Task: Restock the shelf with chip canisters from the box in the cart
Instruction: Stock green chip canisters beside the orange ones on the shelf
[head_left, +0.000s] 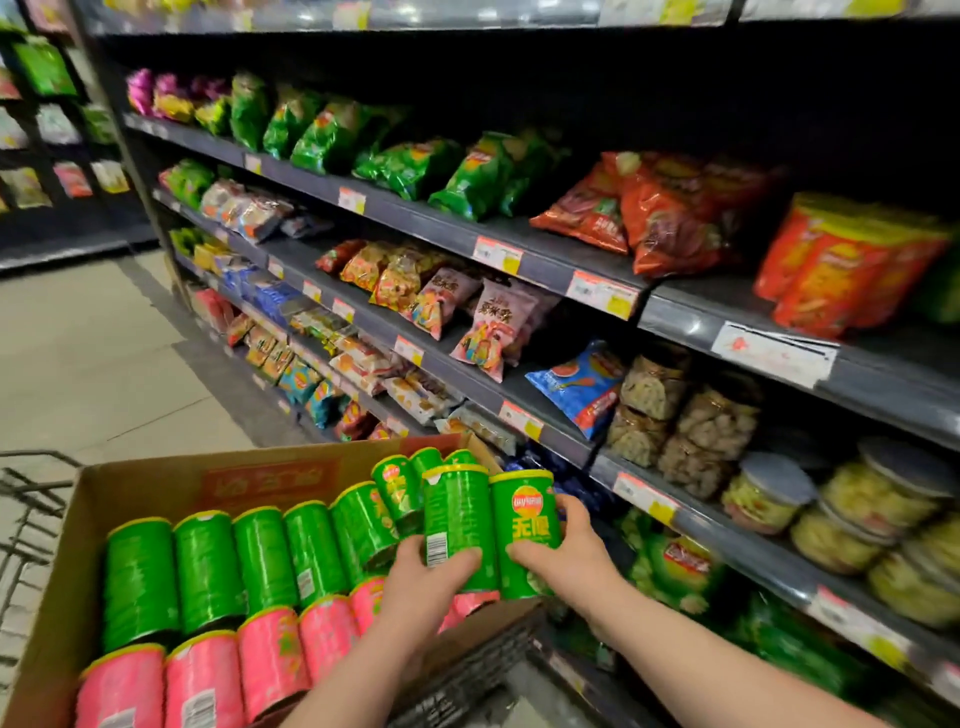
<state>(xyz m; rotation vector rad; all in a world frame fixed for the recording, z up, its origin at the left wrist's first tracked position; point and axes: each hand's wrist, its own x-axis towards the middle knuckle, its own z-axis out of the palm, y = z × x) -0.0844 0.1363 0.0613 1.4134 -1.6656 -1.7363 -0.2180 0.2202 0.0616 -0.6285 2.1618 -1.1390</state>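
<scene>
pale tiled floor (104, 338) runs along the left, under a wire cart (31, 499). the cardboard box (156, 478) in the cart holds a row of green canisters (208, 566) lying above a row of pink canisters (202, 680). at its right end the left hand (421, 587) curls round an upright barcode-side canister (457, 519), and the right hand (571, 556) round a logo-side canister (524, 525), the two touching. dark shelves (441, 228) of snack bags (322, 135) fill the right.

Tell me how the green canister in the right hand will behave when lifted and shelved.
The green canister looks rigid: the right hand wraps it without denting it. Probably light, since one hand holds it upright by its lower end. Glossy and round, it may slip, and laid on its side it would likely roll.
</scene>
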